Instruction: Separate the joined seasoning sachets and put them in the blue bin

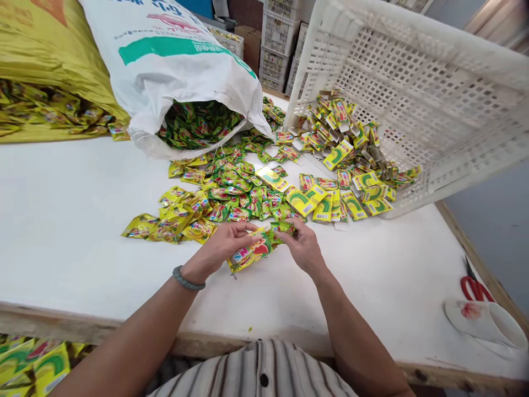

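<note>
Both hands near the tabletop's front edge: left hand (225,245) and right hand (303,245) pinching one green-yellow sachet (250,253) between fingertips, lifted clear for handling. Loose sachet heap (231,196) just behind, spilled from tipped white sack (173,60); tilted crate (413,88) toward the right edge.

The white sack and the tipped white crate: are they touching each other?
Apart. The head view shows the white sack lying left of the white crate, with bare table and loose sachets in the gap between them.
</note>
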Tool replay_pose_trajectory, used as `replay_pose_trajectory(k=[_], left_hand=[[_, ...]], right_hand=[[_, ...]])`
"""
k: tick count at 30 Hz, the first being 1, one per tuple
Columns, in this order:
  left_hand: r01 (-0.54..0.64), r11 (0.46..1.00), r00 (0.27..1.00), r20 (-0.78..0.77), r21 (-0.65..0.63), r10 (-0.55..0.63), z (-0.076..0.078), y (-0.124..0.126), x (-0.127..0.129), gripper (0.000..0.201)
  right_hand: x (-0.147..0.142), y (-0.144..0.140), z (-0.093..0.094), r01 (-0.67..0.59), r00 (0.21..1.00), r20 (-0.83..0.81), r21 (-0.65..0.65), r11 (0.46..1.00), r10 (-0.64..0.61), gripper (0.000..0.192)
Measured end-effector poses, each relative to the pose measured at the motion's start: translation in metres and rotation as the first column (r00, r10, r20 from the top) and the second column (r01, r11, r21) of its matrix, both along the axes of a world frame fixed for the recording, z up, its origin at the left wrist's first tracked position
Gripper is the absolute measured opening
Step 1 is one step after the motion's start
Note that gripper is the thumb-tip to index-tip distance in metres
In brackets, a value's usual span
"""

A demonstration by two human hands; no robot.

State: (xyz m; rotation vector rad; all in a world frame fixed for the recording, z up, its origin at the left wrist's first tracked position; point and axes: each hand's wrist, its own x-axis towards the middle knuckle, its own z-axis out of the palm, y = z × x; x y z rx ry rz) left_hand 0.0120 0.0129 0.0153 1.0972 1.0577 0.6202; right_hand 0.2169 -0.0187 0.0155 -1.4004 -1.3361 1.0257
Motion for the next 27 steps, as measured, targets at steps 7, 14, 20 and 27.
replay_pose_trajectory(k=[7,14,20,27], left_hand=[[0.064,0.986,0.997,-0.051,0.155,-0.056,0.001,-0.004,0.002,0.038],[0.156,0.981,0.988,-0.043,0.118,-0.151,-0.003,-0.006,0.007,0.038],[0.076,0.997,0.997,0.015,0.025,-0.076,-0.004,-0.004,0.006,0.048],[0.078,0.997,0.993,0.087,-0.003,-0.077,0.001,-0.002,-0.002,0.047]], right_hand=[[0.003,-0.003,0.000,-0.153,0.968,0.189,-0.094,0.984,0.168,0.021],[-0.001,-0.004,0.002,-0.189,0.952,0.225,-0.099,0.977,0.207,0.020],[-0.002,-0.003,0.004,-0.148,0.980,0.117,-0.126,0.981,0.163,0.022],[-0.001,-0.005,0.008,-0.211,0.964,0.152,-0.063,0.975,0.219,0.022]])
